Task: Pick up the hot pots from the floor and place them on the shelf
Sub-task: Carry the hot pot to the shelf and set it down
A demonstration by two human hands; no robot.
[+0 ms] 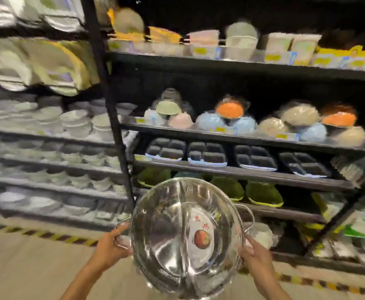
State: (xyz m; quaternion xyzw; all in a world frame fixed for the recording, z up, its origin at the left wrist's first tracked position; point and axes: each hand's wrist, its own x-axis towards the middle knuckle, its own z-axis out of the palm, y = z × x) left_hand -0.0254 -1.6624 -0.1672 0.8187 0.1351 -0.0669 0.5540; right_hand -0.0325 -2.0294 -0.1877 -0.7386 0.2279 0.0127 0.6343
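Observation:
I hold a shiny steel hot pot (177, 232) up in front of me, tilted so its inside faces me. A curved divider splits it in two, and a round label with red characters sits in its right half. My left hand (110, 245) grips the left handle. My right hand (253, 254) holds the right rim just below the other handle. More pot rims seem nested under it, but blur hides how many. The black metal shelf (242, 172) stands right behind the pot.
The shelf levels carry coloured bowls (229, 109), black compartment trays (207, 152) and green items (264, 193). A black upright post (112, 118) separates it from a left rack of white dishes (75, 124). Yellow-black hazard tape (47, 234) runs along the floor at the racks' base.

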